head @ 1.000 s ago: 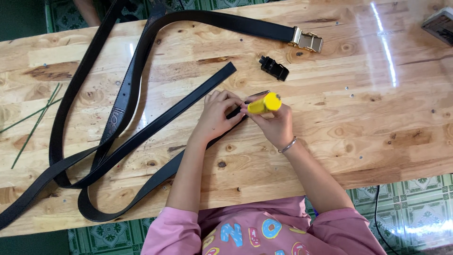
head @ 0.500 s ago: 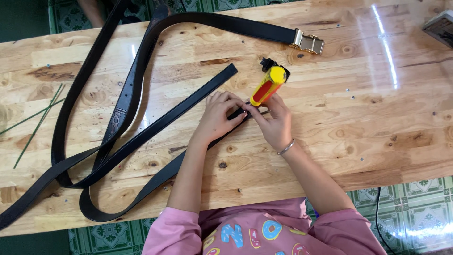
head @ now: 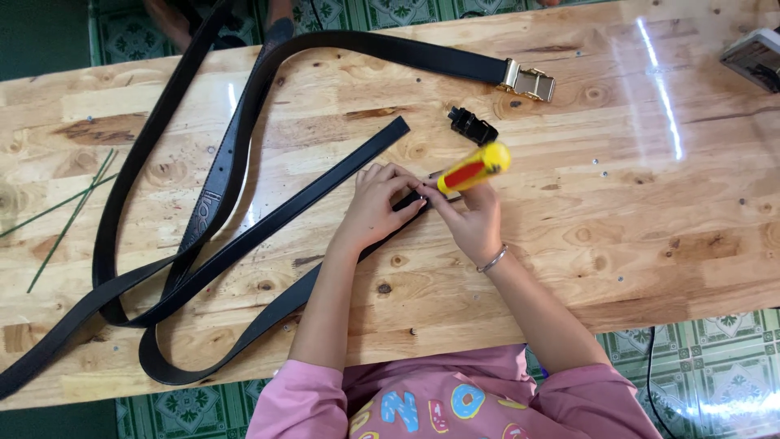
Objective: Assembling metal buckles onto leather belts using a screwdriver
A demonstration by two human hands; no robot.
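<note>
My right hand (head: 471, 221) grips a screwdriver with a yellow and red handle (head: 474, 167), its tip pointed down at the end of a black belt (head: 244, 325) on the wooden table (head: 617, 228). My left hand (head: 376, 202) presses that belt end flat, fingers right beside the tool's tip. The belt end itself is mostly hidden under my fingers. A small black buckle part (head: 472, 125) lies just beyond the hands. A bracelet sits on my right wrist.
More black belts (head: 203, 195) loop across the table's left half. One long belt ends in a gold buckle (head: 529, 80) at the top. Thin green sticks (head: 69, 215) lie at the left edge. A grey device (head: 751, 57) sits at the top right corner.
The screwdriver handle has swung: low by my fingers, then tilted up toward the black buckle part, now back down and nearer my right hand. The left hand stayed on the belt end.
</note>
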